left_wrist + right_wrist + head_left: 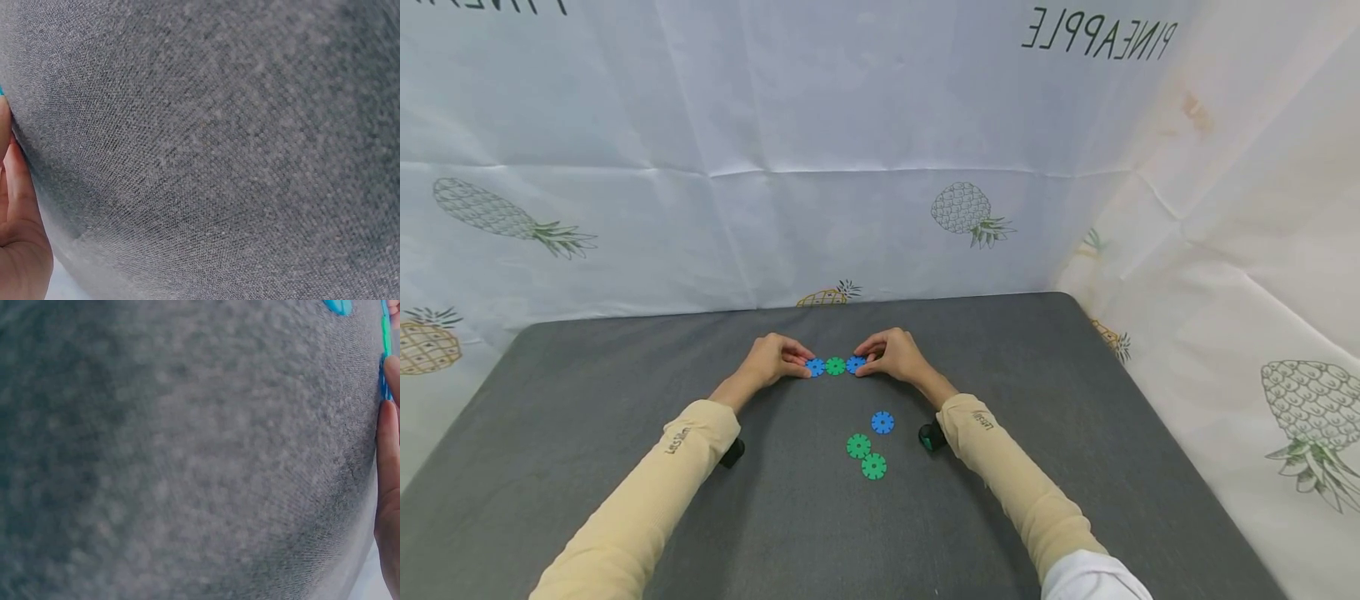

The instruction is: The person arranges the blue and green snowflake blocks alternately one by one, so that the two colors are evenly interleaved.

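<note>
Three notched plastic discs lie in a row toward the far side of the table: a blue disc [816,367] on the left, a green disc [835,366] in the middle and another blue disc [854,364] on the right. My left hand [772,360] pinches the left blue disc at its outer edge, between thumb and fingers. From the other side, my right hand [897,353] pinches the right blue disc [385,380]. In the head view the three discs sit edge to edge; whether their notches interlock is too small to tell.
Nearer the person lie a loose blue disc [882,422] and two green discs, one [858,446] touching the other [874,466]. The dark grey table [797,517] ends at a white pineapple-print curtain [850,233] behind and on the right.
</note>
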Available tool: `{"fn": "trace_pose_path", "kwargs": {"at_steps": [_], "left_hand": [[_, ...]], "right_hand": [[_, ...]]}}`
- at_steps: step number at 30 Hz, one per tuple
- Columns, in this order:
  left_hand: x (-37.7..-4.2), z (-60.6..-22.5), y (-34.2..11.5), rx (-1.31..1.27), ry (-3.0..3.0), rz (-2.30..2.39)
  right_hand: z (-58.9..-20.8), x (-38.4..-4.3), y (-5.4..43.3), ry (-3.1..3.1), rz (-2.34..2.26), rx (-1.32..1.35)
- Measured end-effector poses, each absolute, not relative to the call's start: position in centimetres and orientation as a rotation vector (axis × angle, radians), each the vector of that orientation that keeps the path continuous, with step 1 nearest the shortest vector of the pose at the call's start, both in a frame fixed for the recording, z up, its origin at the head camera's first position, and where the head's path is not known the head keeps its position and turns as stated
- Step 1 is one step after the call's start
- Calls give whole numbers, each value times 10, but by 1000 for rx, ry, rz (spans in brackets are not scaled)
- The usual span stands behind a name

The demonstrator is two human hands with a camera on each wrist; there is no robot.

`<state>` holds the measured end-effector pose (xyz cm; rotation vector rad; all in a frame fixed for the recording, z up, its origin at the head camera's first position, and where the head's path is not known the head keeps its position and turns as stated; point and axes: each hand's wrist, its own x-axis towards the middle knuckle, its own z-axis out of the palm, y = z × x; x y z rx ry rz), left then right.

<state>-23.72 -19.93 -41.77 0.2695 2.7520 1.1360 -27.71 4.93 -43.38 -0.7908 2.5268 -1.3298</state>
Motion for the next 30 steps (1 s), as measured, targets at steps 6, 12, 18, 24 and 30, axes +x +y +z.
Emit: {"fn": "trace_pose_path", "kwargs": {"at_steps": [6, 12, 18, 24, 30], "left_hand": [[-236, -418, -197, 266, 2742, 1157], [-236, -418, -196, 265, 2737, 1166], [-236, -418, -198, 271, 2737, 1166], [-236, -417, -200, 289, 2738, 1168], [-237, -419, -200, 284, 2745, 1165]], "right_hand": [[-433, -278, 51, 2510, -1330, -745], [-434, -279, 54, 2491, -1337, -748], [-434, -280, 53, 2495, -1328, -743], [-435, -281, 52, 2505, -1326, -742], [-436, -280, 51, 2508, -1336, -756]]}}
